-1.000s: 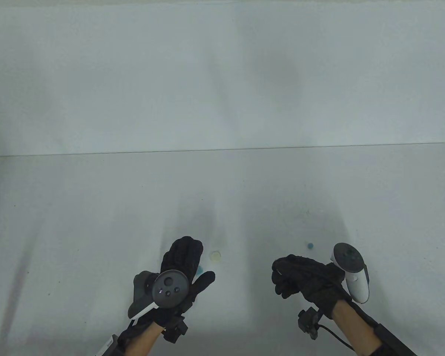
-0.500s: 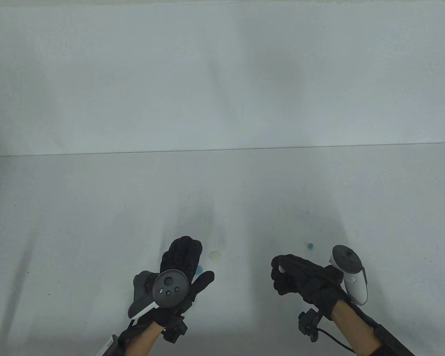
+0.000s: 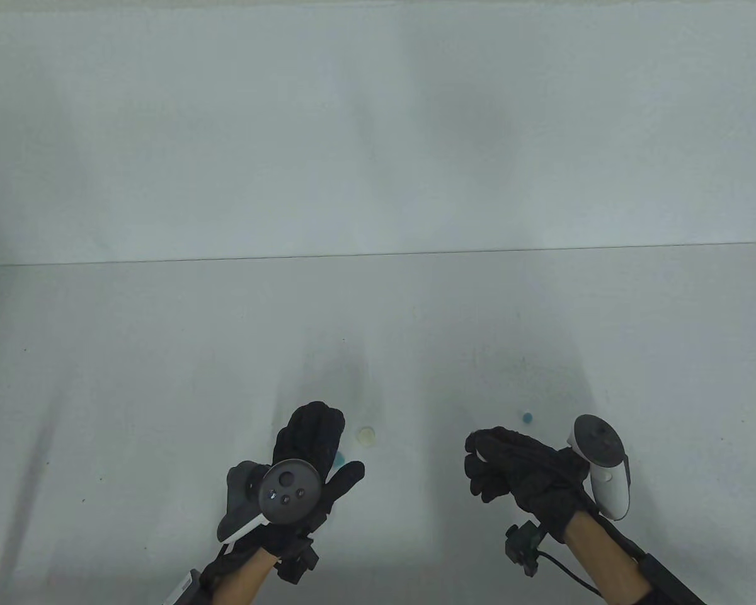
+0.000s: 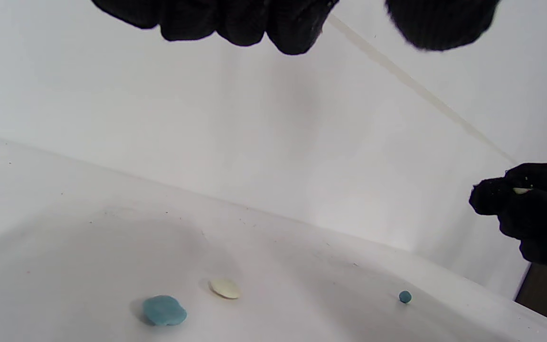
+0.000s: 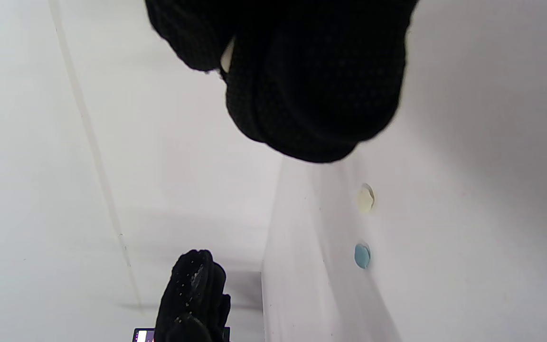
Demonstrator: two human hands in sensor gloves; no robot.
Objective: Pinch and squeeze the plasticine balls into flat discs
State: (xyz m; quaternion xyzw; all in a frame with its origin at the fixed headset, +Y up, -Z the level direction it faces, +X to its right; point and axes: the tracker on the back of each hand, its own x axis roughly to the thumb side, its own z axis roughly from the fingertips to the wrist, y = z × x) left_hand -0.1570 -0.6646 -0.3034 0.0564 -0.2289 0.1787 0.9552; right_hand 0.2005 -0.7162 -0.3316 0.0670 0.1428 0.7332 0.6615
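My right hand (image 3: pixel 488 463) is curled above the table and pinches a cream plasticine piece (image 5: pixel 227 56) between thumb and fingers; a sliver of it shows in the left wrist view (image 4: pixel 522 190). My left hand (image 3: pixel 309 441) hovers flat and open, holding nothing, fingers (image 4: pixel 235 21) spread. A flat cream disc (image 3: pixel 366 434) lies on the table beside it, also in the left wrist view (image 4: pixel 225 288). A flat blue disc (image 4: pixel 164 310) lies partly under the left hand (image 3: pixel 339 459). A small blue ball (image 3: pixel 527 416) sits beyond the right hand.
The white table (image 3: pixel 164 378) ends at a far edge against a white wall (image 3: pixel 378 126). The discs also show in the right wrist view: the cream one (image 5: pixel 364 197), the blue one (image 5: pixel 362 255).
The right hand has shifted slightly right and its fingers have worked on the cream piece. The left hand and the pieces on the table have not moved.
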